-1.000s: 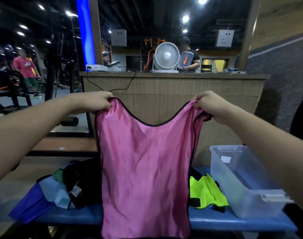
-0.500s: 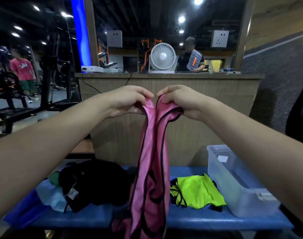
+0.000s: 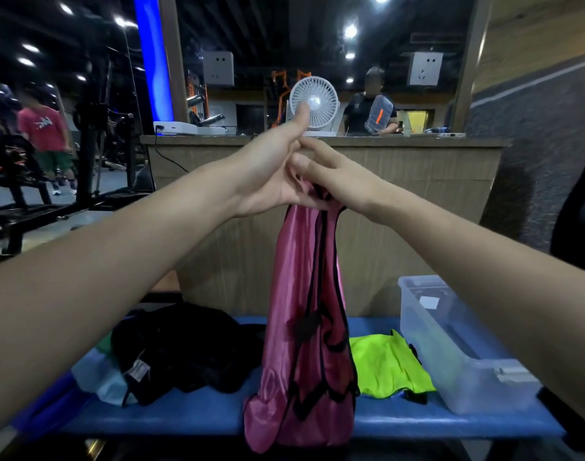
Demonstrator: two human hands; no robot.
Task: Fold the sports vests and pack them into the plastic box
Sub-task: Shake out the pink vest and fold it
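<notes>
A pink sports vest (image 3: 301, 327) with black trim hangs folded in half lengthwise, its hem reaching the blue bench (image 3: 184, 417). My hands meet at its shoulder straps. My right hand (image 3: 337, 174) pinches the straps, thumb underneath and fingers stretched across my left palm. My left hand (image 3: 267, 174) lies against them with the palm showing and the thumb raised; its fingers are hidden behind the right hand. A clear plastic box (image 3: 457, 347) stands on the bench's right end. A neon yellow vest (image 3: 387, 364) lies beside the box.
A heap of black, light blue and green vests (image 3: 171, 351) covers the bench's left part. Behind the bench rises a wooden counter (image 3: 400, 194) with a white fan (image 3: 314, 101). A person stands behind the counter, another walks among the gym machines at far left.
The vest was spread wide, then my hands brought its two shoulders together. Now the hands overlap at the straps and my left thumb has lifted.
</notes>
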